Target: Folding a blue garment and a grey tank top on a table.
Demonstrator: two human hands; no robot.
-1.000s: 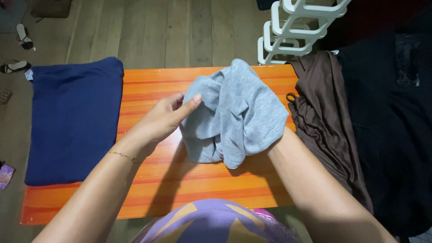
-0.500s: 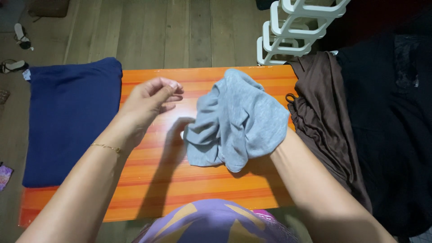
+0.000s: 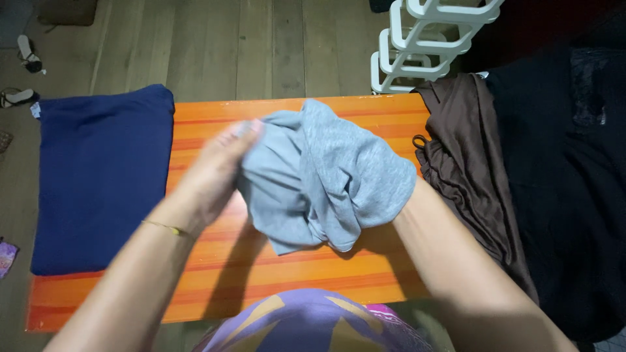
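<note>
A crumpled grey cloth garment [image 3: 332, 176] hangs over my right hand, which is hidden inside it; only my right forearm shows below it. My left hand [image 3: 212, 173], blurred by motion, presses against the garment's left side and seems to grip its edge. Both are held above an orange striped table [image 3: 215, 274]. A thin gold bracelet sits on my left wrist.
A folded navy cloth [image 3: 101, 176] lies on the table's left end. A brown garment [image 3: 463, 169] and a black one [image 3: 561, 182] are heaped at the right. A white plastic rack [image 3: 424, 42] stands behind on the wooden floor. Sandals lie at the far left.
My left hand drew away from the grey garment, then came back against its left side. The garment shifted a little left and bunched more.
</note>
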